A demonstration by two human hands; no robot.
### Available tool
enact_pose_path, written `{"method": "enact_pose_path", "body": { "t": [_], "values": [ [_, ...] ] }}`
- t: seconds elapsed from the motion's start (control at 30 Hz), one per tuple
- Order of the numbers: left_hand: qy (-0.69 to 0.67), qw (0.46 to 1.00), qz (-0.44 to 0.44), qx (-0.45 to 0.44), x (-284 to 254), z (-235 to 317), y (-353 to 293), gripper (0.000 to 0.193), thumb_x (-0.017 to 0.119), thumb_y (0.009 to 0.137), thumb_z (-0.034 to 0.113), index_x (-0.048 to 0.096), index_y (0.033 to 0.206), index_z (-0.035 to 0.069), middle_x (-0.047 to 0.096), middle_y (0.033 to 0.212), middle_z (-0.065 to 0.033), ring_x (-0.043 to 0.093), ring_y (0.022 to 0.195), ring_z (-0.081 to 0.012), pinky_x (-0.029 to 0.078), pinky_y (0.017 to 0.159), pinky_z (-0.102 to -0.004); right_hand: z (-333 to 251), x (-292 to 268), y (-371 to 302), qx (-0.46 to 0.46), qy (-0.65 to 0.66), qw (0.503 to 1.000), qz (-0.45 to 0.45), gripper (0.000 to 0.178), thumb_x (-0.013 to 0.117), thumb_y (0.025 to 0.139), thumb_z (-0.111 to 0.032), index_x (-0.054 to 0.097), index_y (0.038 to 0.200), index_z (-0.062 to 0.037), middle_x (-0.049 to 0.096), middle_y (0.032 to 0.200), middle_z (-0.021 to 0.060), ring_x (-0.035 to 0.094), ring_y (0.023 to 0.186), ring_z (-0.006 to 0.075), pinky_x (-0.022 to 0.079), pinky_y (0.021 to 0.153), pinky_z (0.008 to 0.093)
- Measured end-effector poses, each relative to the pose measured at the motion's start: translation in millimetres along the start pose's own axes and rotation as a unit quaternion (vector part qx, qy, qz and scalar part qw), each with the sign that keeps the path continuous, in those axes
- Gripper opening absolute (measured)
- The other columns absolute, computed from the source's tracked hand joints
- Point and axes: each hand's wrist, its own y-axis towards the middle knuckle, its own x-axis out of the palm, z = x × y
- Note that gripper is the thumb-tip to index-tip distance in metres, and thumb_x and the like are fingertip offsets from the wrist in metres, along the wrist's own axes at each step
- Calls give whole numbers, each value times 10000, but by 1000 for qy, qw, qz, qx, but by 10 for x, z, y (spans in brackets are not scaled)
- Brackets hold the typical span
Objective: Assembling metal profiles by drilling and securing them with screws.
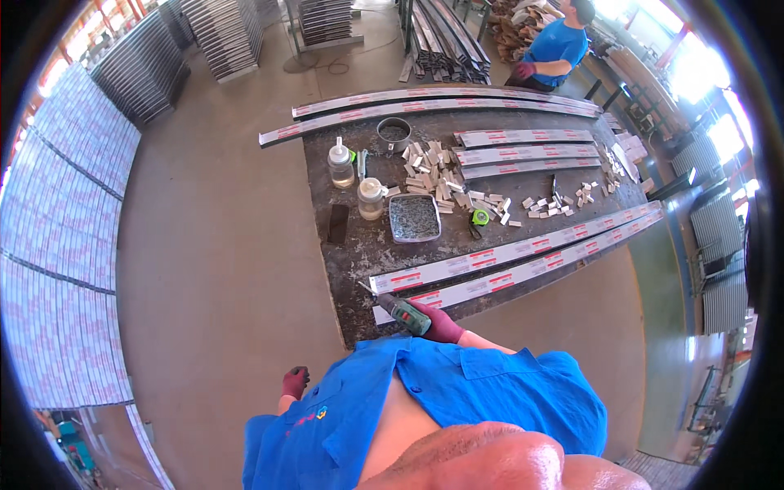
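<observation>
My right hand, in a dark red glove, grips a green cordless drill at the table's near left corner. Its bit points left and away, close to the ends of two long white-wrapped metal profiles lying along the near edge. Out to the left of the table, above the floor, my left hand hangs in a matching glove. Its fingers are curled closed, and whether they hold anything is hidden.
The dark worktable bears two bottles, a metal mug, a tray of small bits, scattered metal pieces, a green tape measure and more profiles. A co-worker is beyond. Wrapped stacks stand left.
</observation>
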Motion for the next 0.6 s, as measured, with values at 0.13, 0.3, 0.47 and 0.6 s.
{"method": "enact_pose_path", "body": {
  "t": [0.13, 0.3, 0.47, 0.6],
  "values": [
    [-48, 999, 0, -15, -275, -91, 160, 271, 657, 987, 311, 739, 1136, 100, 751, 954, -39, 713, 811, -165, 547, 687, -337, 22, 222, 105, -45, -42, 998, -8, 745, 794, 895, -40, 466, 1562, -82, 600, 1481, 91, 542, 1376, 186, 434, 1151, 366],
    [-57, 998, 9, -8, -448, -206, 248, 276, 657, 989, 314, 736, 1135, 93, 750, 950, -50, 712, 793, -170, 548, 669, -338, 113, 353, 172, -41, -49, 998, -5, 797, 821, 857, -11, 460, 1564, -78, 586, 1497, 84, 544, 1374, 184, 438, 1148, 372],
    [-84, 996, 11, -36, -409, -310, 200, 304, 663, 989, 329, 731, 1147, 78, 754, 961, -65, 713, 787, -179, 553, 669, -342, -14, 371, 225, -33, -42, 998, -16, 786, 823, 861, -31, 466, 1559, -84, 595, 1484, 91, 548, 1374, 192, 440, 1149, 374],
    [-10, 998, -19, 67, -268, -416, 133, 321, 670, 987, 332, 729, 1166, 72, 756, 967, -71, 713, 794, -186, 555, 680, -350, -35, 328, 255, -54, -128, 990, -19, 771, 827, 870, -69, 471, 1553, -87, 606, 1469, 103, 558, 1364, 200, 445, 1147, 377]
  ]
}}
